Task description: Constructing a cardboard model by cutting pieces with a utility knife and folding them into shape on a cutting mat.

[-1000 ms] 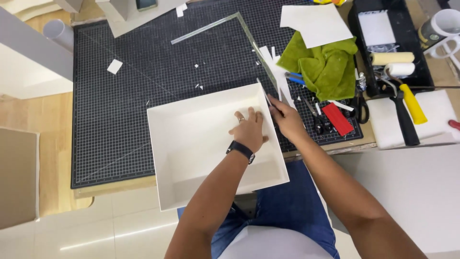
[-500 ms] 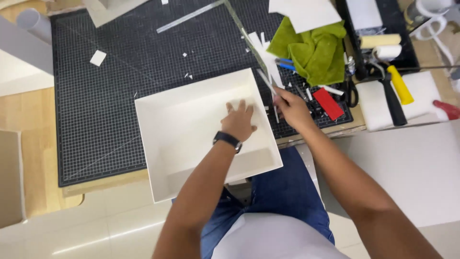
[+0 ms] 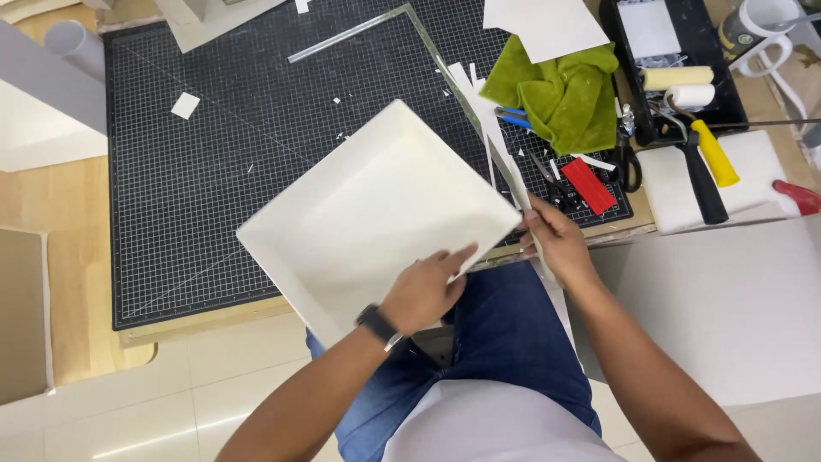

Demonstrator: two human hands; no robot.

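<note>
A single head-worn camera looks steeply down from above, fairly near. The black cutting mat (image 3: 214,171) fills the upper left of the frame, and the person's lap and forearms fill the bottom centre.

Left hand (image 3: 425,291) grips a white tray (image 3: 368,214) over a black cutting mat (image 3: 214,180); right hand (image 3: 560,244) touches its corner.
</note>
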